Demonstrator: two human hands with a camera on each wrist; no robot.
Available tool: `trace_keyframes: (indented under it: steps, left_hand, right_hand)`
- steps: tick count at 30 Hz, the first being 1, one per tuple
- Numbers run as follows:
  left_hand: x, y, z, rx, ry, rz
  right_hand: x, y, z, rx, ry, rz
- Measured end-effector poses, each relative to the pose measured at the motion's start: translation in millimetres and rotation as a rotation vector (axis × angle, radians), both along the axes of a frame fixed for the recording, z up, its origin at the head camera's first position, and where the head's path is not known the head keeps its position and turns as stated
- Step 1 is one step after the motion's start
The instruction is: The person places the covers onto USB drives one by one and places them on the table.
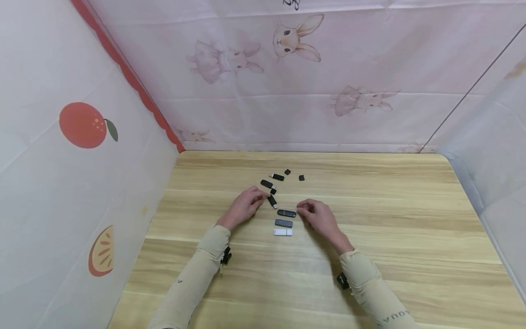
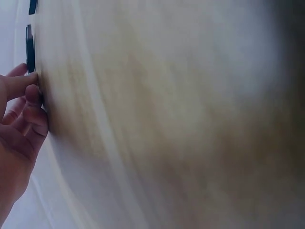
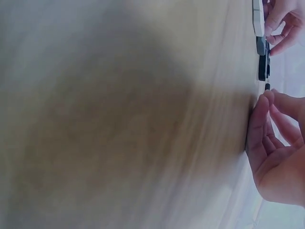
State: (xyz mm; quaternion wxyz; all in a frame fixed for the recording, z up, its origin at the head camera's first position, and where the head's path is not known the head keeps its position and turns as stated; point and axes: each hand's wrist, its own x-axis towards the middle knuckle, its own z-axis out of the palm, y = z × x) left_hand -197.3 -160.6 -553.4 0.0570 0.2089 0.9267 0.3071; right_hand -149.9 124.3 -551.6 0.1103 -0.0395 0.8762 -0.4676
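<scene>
In the head view my left hand (image 1: 245, 208) reaches from the left, its extended index finger touching the upper end of a black USB flash drive (image 1: 273, 201) whose metal plug is bare. My right hand (image 1: 319, 218) is just right of a dark capped USB flash drive (image 1: 286, 213), thumb and index fingertips close together. Whether those fingertips touch the drive is unclear. Below it lie a grey USB flash drive (image 1: 283, 223) and a white USB flash drive (image 1: 283, 232) in a column. The right wrist view shows the white drive (image 3: 258, 18) beyond the right hand (image 3: 279, 143).
Farther back lie two more black USB flash drives, one upper (image 1: 277, 177) and one lower (image 1: 268, 184), both with bare plugs. Small black caps (image 1: 287, 172) lie near them, one (image 1: 302, 177) off to the right and one (image 1: 273, 191) beside the left hand. The wooden table (image 1: 390, 205) meets cloth-covered walls.
</scene>
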Motion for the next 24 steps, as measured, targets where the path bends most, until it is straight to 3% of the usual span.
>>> trace_keyframes:
  steps: [5, 13, 17, 24]
  left_hand:
    - [3.5, -0.3, -0.4, -0.018, -0.002, -0.006]
    - [3.7, 1.7, -2.8, -0.141, -0.031, -0.057]
    - [2.1, 0.7, -3.7, -0.121, -0.07, -0.047]
    - [2.6, 2.6, -4.6, -0.114, -0.069, -0.001]
  right_hand:
    - [-5.2, -1, 1.2, 0.018, 0.007, 0.002]
    - [-20.6, -9, 6.5, 0.13, 0.102, 0.065]
    - [-30.7, -17, 9.2, 0.141, 0.113, 0.111]
    - [-52.6, -33, 15.4, 0.075, 0.145, 0.203]
